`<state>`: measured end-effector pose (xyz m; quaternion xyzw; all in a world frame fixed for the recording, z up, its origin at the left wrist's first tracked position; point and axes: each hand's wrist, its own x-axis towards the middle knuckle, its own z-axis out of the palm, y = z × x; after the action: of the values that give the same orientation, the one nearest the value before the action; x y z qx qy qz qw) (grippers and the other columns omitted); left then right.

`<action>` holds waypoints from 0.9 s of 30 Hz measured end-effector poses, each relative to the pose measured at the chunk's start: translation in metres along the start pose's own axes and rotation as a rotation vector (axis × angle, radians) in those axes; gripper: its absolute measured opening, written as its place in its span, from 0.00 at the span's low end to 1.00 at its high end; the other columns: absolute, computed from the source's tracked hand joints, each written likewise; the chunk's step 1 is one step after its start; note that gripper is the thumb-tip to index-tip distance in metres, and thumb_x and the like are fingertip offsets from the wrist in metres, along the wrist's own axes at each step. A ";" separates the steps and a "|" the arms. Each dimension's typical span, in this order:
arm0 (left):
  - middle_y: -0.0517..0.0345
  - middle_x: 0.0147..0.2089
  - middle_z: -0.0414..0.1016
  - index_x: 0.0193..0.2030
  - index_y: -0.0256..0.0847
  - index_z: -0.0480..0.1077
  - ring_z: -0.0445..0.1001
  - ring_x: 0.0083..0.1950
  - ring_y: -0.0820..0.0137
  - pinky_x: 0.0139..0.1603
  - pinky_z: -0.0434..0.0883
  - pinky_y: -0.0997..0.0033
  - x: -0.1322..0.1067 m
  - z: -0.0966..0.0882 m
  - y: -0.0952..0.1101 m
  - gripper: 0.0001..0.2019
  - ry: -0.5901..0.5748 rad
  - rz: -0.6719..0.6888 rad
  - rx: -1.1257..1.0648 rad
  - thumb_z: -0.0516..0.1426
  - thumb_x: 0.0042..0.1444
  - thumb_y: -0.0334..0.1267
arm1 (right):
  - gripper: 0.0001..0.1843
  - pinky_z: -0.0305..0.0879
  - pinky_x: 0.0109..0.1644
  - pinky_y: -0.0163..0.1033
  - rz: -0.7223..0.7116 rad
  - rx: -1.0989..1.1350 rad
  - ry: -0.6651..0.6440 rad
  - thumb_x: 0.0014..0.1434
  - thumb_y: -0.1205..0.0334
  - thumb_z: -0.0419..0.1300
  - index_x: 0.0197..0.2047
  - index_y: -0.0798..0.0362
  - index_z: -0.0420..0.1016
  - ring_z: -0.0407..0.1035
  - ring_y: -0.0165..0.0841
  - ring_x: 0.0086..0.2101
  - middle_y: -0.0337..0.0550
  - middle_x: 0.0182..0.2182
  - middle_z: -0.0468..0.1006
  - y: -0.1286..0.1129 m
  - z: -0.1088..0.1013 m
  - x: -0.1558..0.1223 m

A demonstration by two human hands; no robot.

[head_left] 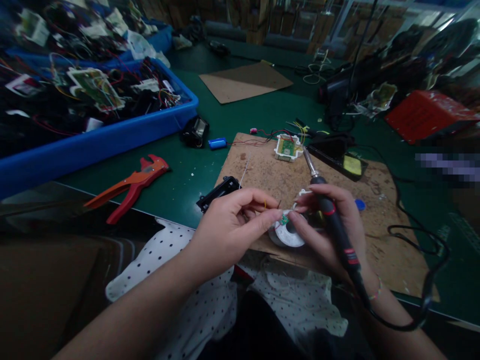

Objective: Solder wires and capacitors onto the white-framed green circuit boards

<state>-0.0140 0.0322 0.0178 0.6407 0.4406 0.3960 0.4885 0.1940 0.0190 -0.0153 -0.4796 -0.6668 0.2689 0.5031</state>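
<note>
My left hand (240, 222) pinches the edge of a small green circuit board (284, 219), with a thin yellow wire (265, 204) by its fingers. A soldering iron (329, 207) lies across my right hand (343, 215), its tip pointing up and away. The right thumb and fingertips also meet close by the small board. Just beneath the fingertips is a pale ring-shaped spool (288, 236), partly covered by the hands. Beyond them, a white housing with a green board (287, 148) sits on the brown work board (262, 170), wired to a blue cylindrical cell (217, 143).
Red-orange cutting pliers (137, 185) and a black plastic casing (219, 192) lie at left. A blue bin (180, 112) full of electronic parts stands behind. An iron stand with yellow sponge (352, 164), a red box (431, 116) and a looping black cable (427, 300) are at right.
</note>
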 end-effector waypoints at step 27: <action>0.61 0.34 0.74 0.36 0.40 0.78 0.73 0.32 0.78 0.32 0.70 0.81 -0.005 -0.001 -0.004 0.03 -0.045 0.104 0.346 0.61 0.60 0.31 | 0.32 0.76 0.45 0.40 0.016 -0.022 -0.007 0.53 0.72 0.69 0.57 0.43 0.67 0.76 0.30 0.37 0.39 0.44 0.77 -0.003 0.000 0.000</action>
<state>-0.0169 0.0284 0.0139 0.7458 0.4575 0.3243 0.3597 0.1926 0.0177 -0.0133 -0.4895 -0.6674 0.2673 0.4934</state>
